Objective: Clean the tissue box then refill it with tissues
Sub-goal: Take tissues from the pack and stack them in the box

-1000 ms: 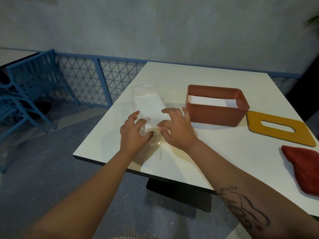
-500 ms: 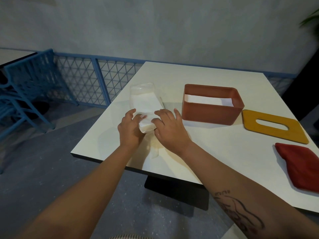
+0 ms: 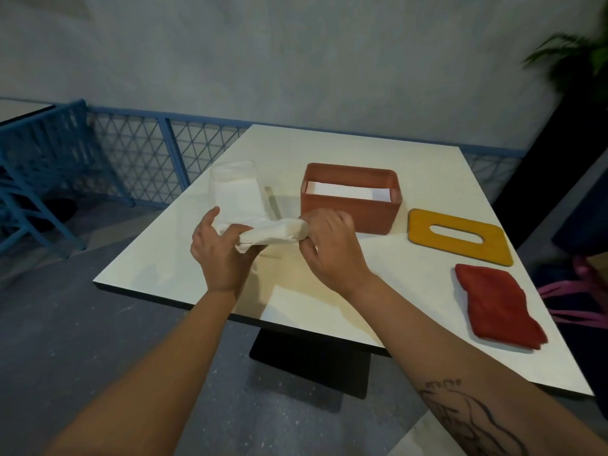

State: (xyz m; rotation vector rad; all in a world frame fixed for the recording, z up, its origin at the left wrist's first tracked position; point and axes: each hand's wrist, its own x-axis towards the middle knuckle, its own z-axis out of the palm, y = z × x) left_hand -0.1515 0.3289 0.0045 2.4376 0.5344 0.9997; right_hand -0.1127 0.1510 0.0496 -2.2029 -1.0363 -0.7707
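White tabletop (image 3: 332, 146) fills the middle of the view, square, on a dark pedestal. On it, right of centre, sits the tissue box (image 3: 348, 210), terracotta, open side up, long axis running left to right. There's white showing inside it, though whether that's paper or the surface below, I can't tell.

Over to the near right lies the red cloth (image 3: 496, 307), folded flat and well apart from the box. Between cloth and box, the yellow lid (image 3: 460, 236) lies flat with its slot facing up, long axis left to right and tilting a little toward the near right.

Left of the box is the clear plastic wrapper (image 3: 235, 189), with white tissue inside it. Its long axis points away from the person, its near end at the hands.

Now the tissue stack (image 3: 274, 235): it spans the gap between both hands, long axis left to right, the left end a touch lower, just in front of the box's near left corner.

Left hand (image 3: 220, 251) grips the stack's left end, thumb raised, fingers curled beneath. Right hand (image 3: 332, 248) pinches the right end, fingers curled over it, almost against the box wall.
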